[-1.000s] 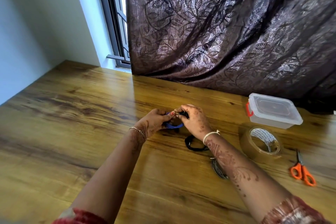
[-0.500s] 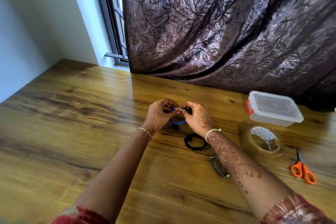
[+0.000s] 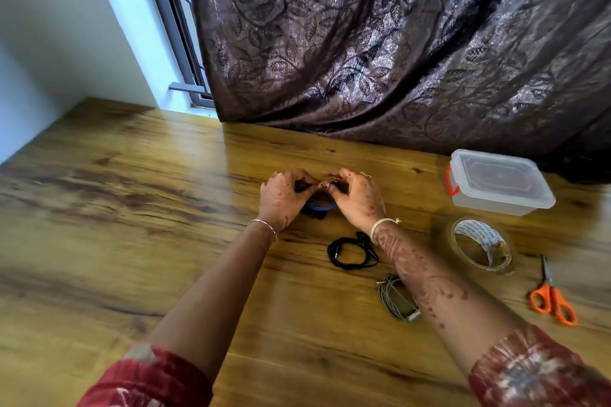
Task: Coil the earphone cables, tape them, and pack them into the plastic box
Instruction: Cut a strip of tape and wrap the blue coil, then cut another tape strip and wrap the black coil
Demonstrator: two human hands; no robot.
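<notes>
At the middle of the table (image 3: pixel 148 241), toward its far side, the left hand (image 3: pixel 281 198) and right hand (image 3: pixel 360 200) meet over a blue earphone cable (image 3: pixel 319 206). Their fingers (image 3: pixel 305 179) are curled and pinch its loops from both sides, though the exact grip is partly hidden.

The thin, rubbery cord looks springy, so if either pinch loosens before tape goes on, the coil would likely spring open. The tape roll (image 3: pixel 479 246) lies well to the right, so fetching it would leave one hand to hold the loops alone.

Nearer, a black coil (image 3: pixel 350 254) lies as a flat ring on the grained wood. A grey wiry coil (image 3: pixel 393 297) sits partly under the right forearm, where a sweep of the arm could drag it.

The tape is a clear, glossy, wide ring, and the orange-handled scissors (image 3: pixel 551 297) lie right of it. The plastic box (image 3: pixel 499 187) is translucent and rectangular with rounded corners, its lid on and an orange clasp at its left end.
</notes>
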